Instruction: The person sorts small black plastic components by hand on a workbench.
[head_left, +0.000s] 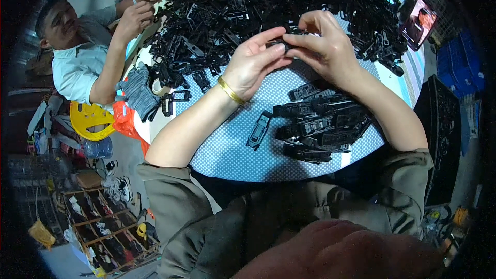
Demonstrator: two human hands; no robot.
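My left hand, with a gold bangle at the wrist, meets my right hand over the middle of the table. Between their fingertips they pinch a small black plastic part, mostly hidden by the fingers. Below my right hand lies a stack of long black plastic parts with open slots. One single black part lies apart, left of that stack. Beyond both hands spreads a large heap of similar black parts.
The round table has a patterned cloth. At its left lie a grey glove and a tape roll. A phone stands at the right edge. Another person works across the left side. A yellow stool stands below.
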